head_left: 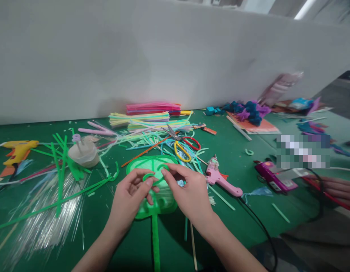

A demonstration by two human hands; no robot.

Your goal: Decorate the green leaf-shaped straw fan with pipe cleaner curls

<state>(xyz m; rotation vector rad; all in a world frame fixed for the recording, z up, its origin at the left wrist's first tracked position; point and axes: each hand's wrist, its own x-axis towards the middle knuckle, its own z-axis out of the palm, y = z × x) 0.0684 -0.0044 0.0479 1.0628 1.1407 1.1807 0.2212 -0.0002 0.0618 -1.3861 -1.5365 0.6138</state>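
Note:
My left hand (129,200) and my right hand (189,192) meet over a translucent green leaf-shaped piece (155,202) with a green stem (155,241) that runs toward me. Between their fingertips both hands pinch a short curved green straw strip (154,177), bent into loops, just above the leaf's middle. The leaf lies flat on the green table (243,211), partly hidden by my fingers.
A pink glue gun (220,177) with a black cord lies right of my hands. Scissors (183,145) and piles of coloured straws (152,119) lie behind. A yellow glue gun (17,149) is far left. Clear strips (47,215) spread at the left. Another person's arm (338,190) rests at the right edge.

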